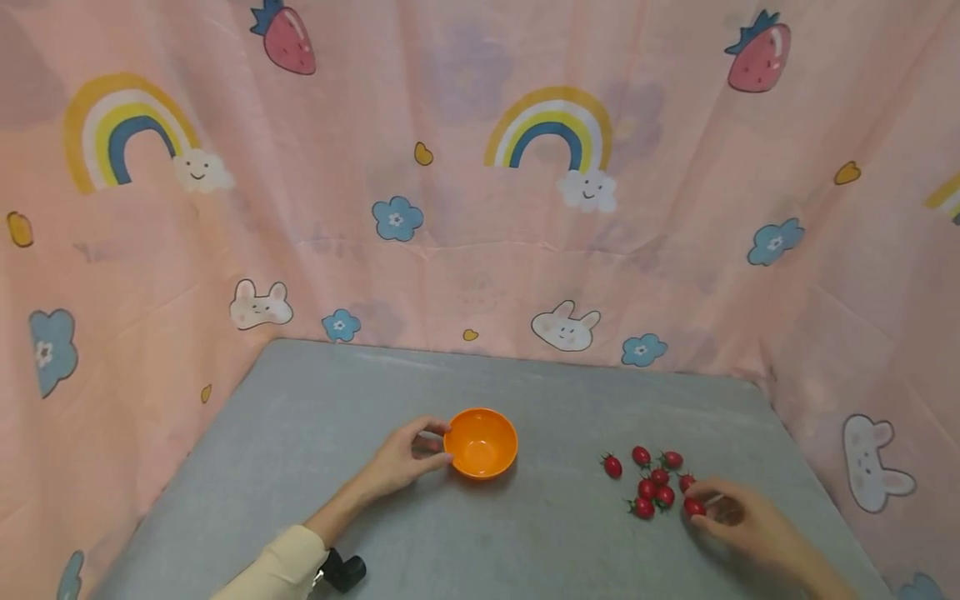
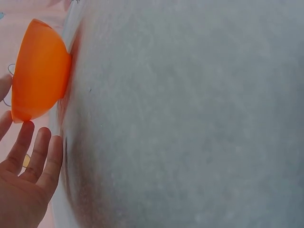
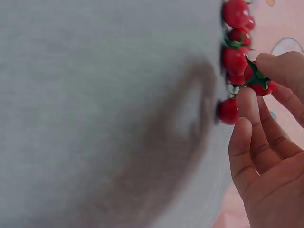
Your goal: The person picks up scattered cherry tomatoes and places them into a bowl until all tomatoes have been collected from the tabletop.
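Note:
An orange bowl stands upright on the grey table. My left hand is at its left side, thumb and index fingertips right at the rim. From the left wrist view, the other fingers of the left hand extend loosely beside the bowl's outer wall. Over on the right, my right hand pinches a red cherry tomato between thumb and fingertips. Its green leafy top faces the right wrist camera. Several more cherry tomatoes lie grouped just left of the right hand.
One cherry tomato lies a little apart, on the bowl side of the group. A black object shows by the left sleeve. Behind the far edge of the table hangs a pink patterned curtain, which also runs along both sides.

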A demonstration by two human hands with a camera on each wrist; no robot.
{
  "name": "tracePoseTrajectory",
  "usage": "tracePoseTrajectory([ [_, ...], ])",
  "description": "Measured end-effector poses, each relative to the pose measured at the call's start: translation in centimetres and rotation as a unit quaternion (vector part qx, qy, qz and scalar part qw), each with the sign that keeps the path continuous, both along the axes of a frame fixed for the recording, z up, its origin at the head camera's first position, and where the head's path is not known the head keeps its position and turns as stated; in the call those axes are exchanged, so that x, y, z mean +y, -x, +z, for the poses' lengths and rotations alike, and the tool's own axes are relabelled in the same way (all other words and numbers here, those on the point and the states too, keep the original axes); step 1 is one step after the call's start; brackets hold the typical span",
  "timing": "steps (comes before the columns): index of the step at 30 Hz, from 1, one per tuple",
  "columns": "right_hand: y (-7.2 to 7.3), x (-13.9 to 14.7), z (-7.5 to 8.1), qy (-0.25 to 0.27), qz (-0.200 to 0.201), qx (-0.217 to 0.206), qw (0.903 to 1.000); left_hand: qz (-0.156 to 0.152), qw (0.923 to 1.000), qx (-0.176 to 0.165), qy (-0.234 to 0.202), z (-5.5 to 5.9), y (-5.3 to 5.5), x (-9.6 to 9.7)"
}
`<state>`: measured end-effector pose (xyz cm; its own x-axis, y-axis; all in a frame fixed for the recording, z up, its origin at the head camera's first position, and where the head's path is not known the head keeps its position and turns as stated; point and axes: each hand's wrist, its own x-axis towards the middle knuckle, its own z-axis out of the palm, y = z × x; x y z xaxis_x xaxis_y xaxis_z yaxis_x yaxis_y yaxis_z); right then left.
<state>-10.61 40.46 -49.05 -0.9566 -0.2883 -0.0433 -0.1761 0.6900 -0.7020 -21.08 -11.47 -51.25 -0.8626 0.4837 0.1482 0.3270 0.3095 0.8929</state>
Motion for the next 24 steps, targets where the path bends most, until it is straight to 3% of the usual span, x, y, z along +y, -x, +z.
tracePoseTrajectory([
  [3, 0.3, -0.4, 0.5, -0.002, -0.007, 0.03, 0.9995, 0.006, 1.0, 0.002, 0.005, -0.2, 0.1, 0.0],
  [11, 1.6, -2.8, 2.1, 0.005, -0.035, 0.061, 0.9975, 0.008, 0.9999, -0.003, 0.006, -0.1, 0.2, 0.1],
  [20, 3.5, -6.1, 2.6, 0.053, 0.001, 0.094, 0.9942, 0.012, 0.9999, -0.008, 0.003, 0.0, 0.1, 0.1],
  [24, 4.2, -7.1, 2.6, 0.048, -0.009, 0.079, 0.9957, 0.011, 0.9999, -0.008, 0.006, -0.1, 0.1, 0.1],
])
